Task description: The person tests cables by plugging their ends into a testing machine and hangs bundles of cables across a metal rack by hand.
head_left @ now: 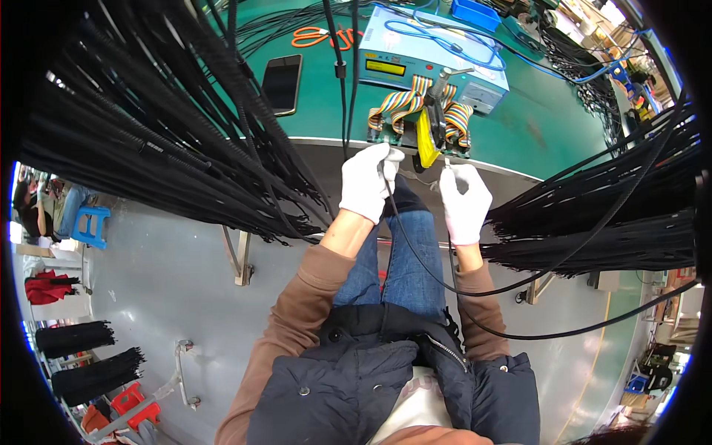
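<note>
Both my hands wear white gloves and are raised at the bench's near edge. My left hand is closed, pinching a black cable near its end, just below the left side of a test fixture. My right hand pinches the end of a black cable, its small light-coloured plug pointing up at the fixture's right side. Whether either plug touches a socket cannot be made out. Rainbow ribbon cables and a yellow strip are on the fixture. Both cables loop away to the right.
Behind the fixture stands a light-blue tester box on the green bench. A phone and orange-handled scissors lie to its left. Thick bundles of black cables hang at left and right. A blue tray sits farther back.
</note>
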Motion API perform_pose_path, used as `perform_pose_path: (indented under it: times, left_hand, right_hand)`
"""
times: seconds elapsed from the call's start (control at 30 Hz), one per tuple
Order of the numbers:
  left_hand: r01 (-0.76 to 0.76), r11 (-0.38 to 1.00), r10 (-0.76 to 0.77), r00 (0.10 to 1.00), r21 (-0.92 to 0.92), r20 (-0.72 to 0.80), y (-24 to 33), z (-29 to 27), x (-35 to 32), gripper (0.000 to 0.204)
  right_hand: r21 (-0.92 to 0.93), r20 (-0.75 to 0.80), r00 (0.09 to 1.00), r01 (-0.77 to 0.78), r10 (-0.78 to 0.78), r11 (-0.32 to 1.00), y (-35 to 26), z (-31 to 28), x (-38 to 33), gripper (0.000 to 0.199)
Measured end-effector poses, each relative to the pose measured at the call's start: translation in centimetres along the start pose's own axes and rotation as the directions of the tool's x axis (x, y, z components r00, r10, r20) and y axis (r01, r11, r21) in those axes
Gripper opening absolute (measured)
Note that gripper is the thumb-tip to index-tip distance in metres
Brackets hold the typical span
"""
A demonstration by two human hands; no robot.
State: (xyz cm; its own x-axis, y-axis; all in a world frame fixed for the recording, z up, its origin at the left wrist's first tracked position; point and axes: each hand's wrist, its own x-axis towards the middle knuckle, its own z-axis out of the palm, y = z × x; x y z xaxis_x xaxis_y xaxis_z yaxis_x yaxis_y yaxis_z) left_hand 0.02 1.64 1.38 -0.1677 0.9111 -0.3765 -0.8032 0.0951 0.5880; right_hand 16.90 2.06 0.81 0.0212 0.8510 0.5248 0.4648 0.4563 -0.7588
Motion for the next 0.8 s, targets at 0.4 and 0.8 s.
perform_pose_path:
  times: [0.4, 0.8]
  left_hand:
    - [0.041, 0.994, -0.061, 0.977, 0.1, 0.206, 0.2, -2.8, -0.2, 0.024]
    - [0.114, 0.69, -0.431, 0.858, 0.715, 0.279, -5.0, -6.6, -2.8, 0.03]
  right_hand:
    - [-0.096, -0.064, 0.998, -0.002, -0.004, 0.995, 0.9, -0.2, 0.9, 0.006]
    - [-0.131, -0.048, 0.999, 0.009, -0.015, 0.991, 0.2, -0.7, 1.0, 0.007]
